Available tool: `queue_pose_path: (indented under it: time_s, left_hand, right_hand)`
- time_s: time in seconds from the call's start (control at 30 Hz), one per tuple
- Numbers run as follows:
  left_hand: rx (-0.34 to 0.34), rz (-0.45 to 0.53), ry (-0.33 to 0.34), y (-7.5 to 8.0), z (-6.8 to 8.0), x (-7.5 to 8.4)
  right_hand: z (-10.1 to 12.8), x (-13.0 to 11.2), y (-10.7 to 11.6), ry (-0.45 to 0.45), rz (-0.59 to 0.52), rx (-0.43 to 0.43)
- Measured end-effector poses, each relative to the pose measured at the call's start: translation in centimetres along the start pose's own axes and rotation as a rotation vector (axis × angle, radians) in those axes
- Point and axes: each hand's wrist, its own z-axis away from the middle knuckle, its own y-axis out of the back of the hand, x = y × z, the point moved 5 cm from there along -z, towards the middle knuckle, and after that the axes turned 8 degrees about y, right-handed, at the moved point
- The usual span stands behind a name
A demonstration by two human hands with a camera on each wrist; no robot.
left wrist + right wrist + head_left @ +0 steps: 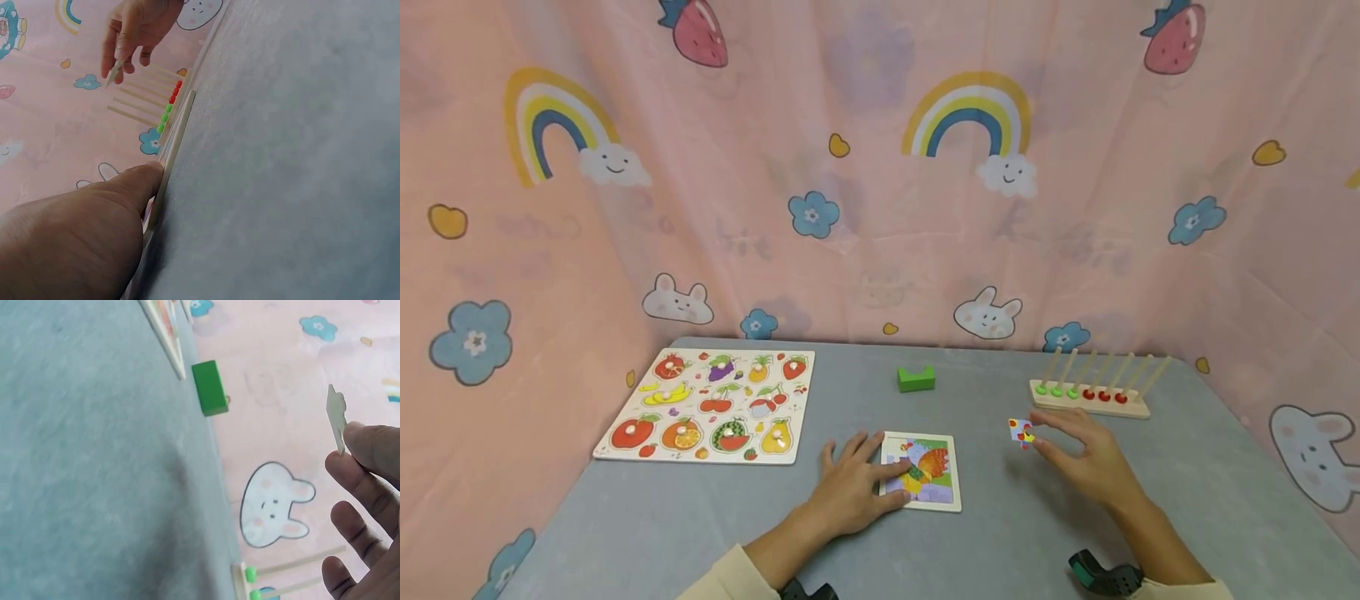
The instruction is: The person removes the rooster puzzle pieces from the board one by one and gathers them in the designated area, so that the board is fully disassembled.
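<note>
A small square jigsaw puzzle [934, 463] with a pale wooden frame lies on the grey table, showing a colourful animal picture. My left hand [848, 492] rests on its left side with the fingers spread, covering part of the picture. To the right, my right hand [1086, 458] pinches a jigsaw piece [1021, 431] between thumb and forefinger, raised over the table. That piece has a printed face in the head view. In the right wrist view the plain back of the jigsaw piece [336, 415] shows, and the other fingers hang loosely curled.
At the left lies a fruit peg puzzle board [700, 446]. A green notched block [916, 380] sits behind the jigsaw. On the back right stands a wooden bead rack [1090, 403] with upright pegs and green and red beads. A pink printed curtain [880, 250] surrounds the table.
</note>
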Motion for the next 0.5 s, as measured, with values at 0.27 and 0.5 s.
queue_pose_path:
  time_s: [0.27,0.5]
  left_hand:
    - [0.005,-0.007,-0.004,0.1,0.0,-0.1]
    - [0.011,-0.008,-0.008,-0.1,0.0,0.0]
  right_hand:
    - [1.6,1.5,-0.6,-0.071,0.074,-0.042]
    - [2.9,3.0,-1.0,-0.112,0.074,-0.05]
